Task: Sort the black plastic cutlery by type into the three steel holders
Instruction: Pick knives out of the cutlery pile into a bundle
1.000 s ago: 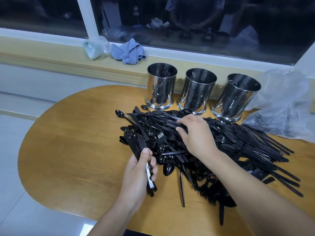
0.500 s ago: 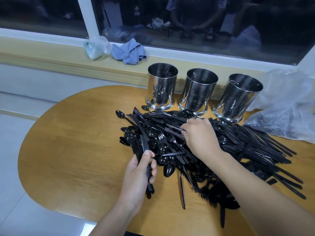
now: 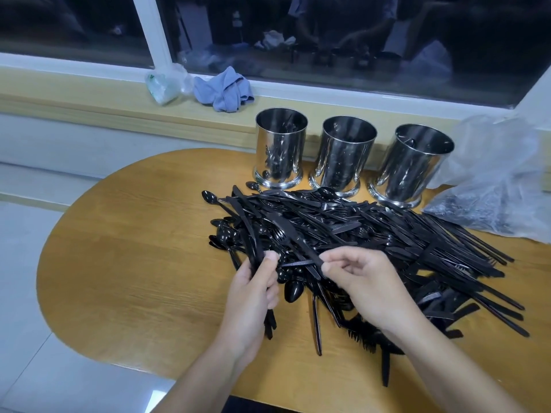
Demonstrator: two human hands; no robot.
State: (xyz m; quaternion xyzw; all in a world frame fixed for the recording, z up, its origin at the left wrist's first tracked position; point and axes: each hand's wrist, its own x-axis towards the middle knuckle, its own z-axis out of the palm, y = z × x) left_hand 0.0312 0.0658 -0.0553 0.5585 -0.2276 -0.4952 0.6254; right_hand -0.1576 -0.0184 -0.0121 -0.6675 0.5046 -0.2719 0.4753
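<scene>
Knife pickup, near edge of cutlery pile [image 3: 343, 234]
Your left hand [image 3: 253, 296] grips a knife bundle [image 3: 256, 251]; right hand [image 3: 366, 281] pinches one knife [image 3: 295, 236]. Light, slick: take handles.

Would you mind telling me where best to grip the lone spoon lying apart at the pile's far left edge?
I'd pinch the spoon by its bowl, coming from the left over bare table. Its bowl pokes clear of the pile, while its handle runs right under other pieces.

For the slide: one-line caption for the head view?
Left hand holds gathered knives, right hand pinches another knife from the cutlery pile; three steel holders wait behind.
</scene>
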